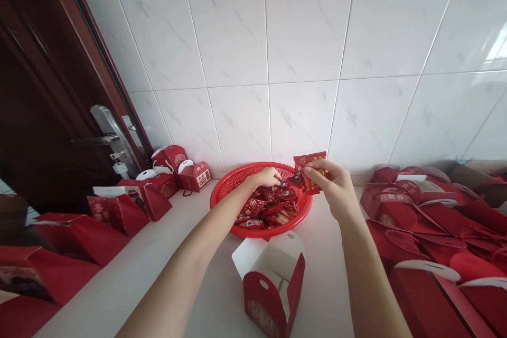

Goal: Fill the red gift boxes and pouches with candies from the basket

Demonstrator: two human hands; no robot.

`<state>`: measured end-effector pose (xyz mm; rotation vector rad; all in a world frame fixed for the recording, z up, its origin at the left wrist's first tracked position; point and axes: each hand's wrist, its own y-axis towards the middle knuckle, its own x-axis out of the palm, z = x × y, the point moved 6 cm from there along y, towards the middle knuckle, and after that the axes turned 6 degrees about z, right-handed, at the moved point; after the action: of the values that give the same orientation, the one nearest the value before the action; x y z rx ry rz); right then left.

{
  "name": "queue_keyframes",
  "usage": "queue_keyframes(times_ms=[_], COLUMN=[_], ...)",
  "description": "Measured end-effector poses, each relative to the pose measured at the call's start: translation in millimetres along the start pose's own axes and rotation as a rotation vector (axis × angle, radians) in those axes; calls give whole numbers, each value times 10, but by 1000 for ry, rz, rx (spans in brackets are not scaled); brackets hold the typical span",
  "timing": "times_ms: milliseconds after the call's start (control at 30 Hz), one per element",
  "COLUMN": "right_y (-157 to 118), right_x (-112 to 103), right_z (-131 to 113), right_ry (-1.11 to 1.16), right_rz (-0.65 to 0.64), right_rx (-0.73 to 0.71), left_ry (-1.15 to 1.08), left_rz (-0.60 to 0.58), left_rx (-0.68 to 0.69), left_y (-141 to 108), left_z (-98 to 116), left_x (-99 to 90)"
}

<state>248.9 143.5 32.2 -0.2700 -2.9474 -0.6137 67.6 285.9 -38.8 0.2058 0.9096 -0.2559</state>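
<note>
Several red wrapped candies (273, 206) lie in a round red mesh basket (224, 187) by the wall. My left hand (268, 177) is over the basket among the candies, its fingers pressed together at a small dark-and-red wrapper. At the basket's right rim, my right hand (330, 179) is raised and pinches red candy packets (311, 166) between thumb and fingers. In front of the basket stands a red box (263, 296) with a white inside and its flaps open; its visible inside shows no candies.
Red boxes (158, 185) line the left side near a dark door (47, 63) with a metal handle. Many more red boxes (423, 222) crowd the right side. A white tiled wall (237, 53) rises behind the white surface (166, 259).
</note>
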Motion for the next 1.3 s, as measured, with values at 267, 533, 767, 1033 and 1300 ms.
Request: queue_keyframes(times_ms=[267, 533, 767, 1033, 1300], right_y=[-17, -84, -266, -435, -471], right_x=[-27, 109, 145, -201, -183], right_z=[-34, -67, -18, -149, -252], right_ry=[174, 256, 237, 258, 244], right_rz=[-3, -117, -125, 35, 39], right_rx=[63, 119, 212, 176, 134], left_ry=[-467, -642, -350, 23, 105], left_rz=[-2, 271, 399, 210, 48], left_rx=[79, 110, 62, 0, 202], left_y=[-580, -1255, -1436, -1378, -1001], left_z=[170, 191, 1, -278, 197], left_x=[-318, -421, -539, -371, -159])
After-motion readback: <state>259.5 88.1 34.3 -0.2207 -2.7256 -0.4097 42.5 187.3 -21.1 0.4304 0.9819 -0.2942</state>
